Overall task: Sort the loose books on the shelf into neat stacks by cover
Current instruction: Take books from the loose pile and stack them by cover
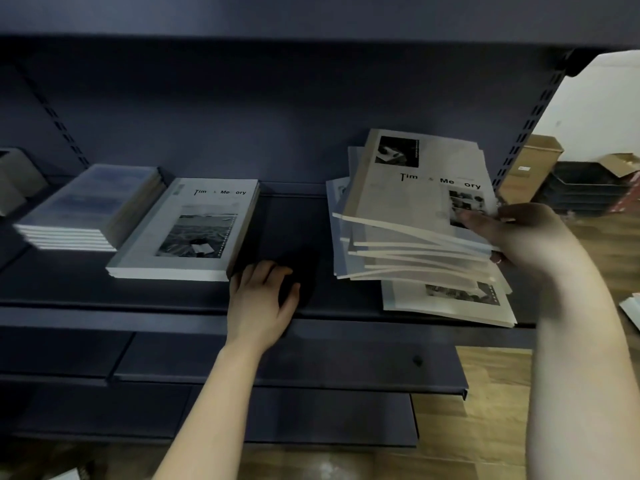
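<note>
On the dark blue shelf (149, 296) lie three groups of books. A neat stack with blue covers (91, 206) sits at the left. Beside it is a neat grey stack (188, 230) with a black-and-white photo cover. At the right a messy fanned pile (415, 251) of thin books lies askew. My right hand (523, 237) grips the pile's right edge, thumb on the top grey book (415, 181), lifting several books at a tilt. My left hand (261, 299) rests on the bare shelf, fingers relaxed, just by the grey stack's near right corner.
An upper shelf (311, 19) overhangs the work area. Lower shelves (277, 368) jut out below. A slotted upright (533, 123) bounds the right side. Cardboard boxes (530, 168) and dark crates (585, 188) stand on the wooden floor beyond. A grey box (17, 178) sits at far left.
</note>
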The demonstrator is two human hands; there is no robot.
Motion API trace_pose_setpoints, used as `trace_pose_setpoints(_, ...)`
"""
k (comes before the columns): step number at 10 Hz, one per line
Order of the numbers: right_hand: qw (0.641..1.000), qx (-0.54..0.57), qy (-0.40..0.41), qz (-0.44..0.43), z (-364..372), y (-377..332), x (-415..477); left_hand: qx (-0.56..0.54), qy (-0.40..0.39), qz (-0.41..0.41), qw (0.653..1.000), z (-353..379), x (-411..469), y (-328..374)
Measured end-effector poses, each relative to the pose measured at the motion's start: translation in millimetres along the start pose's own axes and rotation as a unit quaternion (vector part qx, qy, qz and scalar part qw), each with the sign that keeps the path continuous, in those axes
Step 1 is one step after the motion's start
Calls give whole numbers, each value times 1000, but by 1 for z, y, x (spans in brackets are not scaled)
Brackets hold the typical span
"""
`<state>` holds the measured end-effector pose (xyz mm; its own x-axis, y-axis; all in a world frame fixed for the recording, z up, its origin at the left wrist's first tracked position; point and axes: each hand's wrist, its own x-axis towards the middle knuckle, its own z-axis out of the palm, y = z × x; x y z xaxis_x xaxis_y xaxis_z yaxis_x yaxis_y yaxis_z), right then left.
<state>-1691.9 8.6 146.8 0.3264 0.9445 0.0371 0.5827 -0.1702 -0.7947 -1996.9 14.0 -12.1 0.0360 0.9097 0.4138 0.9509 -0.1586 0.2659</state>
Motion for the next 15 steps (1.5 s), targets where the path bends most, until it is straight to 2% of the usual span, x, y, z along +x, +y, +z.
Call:
trace_pose_setpoints(2,998,17,48,-27,1,10,-4,31,10,-1,999,5,-2,0)
trace_pose_setpoints(5,985,165,38,37,-6,25,-9,45,21,-6,999,8,-5,1)
trace_pose_setpoints(7,984,169,57,24,-5,32,-7,45,24,-8,999,8,-5,1)
trace_pose_setpoints(9,960,275,49,27,-2,32,-12,45,26,-8,999,8,-6,1)
trace_pose_setpoints(10,955,295,43,17,-1,30,-16,47,25,-9,999,7,-6,0)
trace_pose_setpoints(13,983,169,72,-23,-5,18,-12,45,7,-5,999,4,-5,-1)
trace_pose_setpoints(14,982,173,79,-23,-4,15,-13,47,-4,-2,999,2,-5,-1)
trace_pose_setpoints(15,971,226,70,-22,2,10,-19,37,-9,9,999,0,-5,-3)
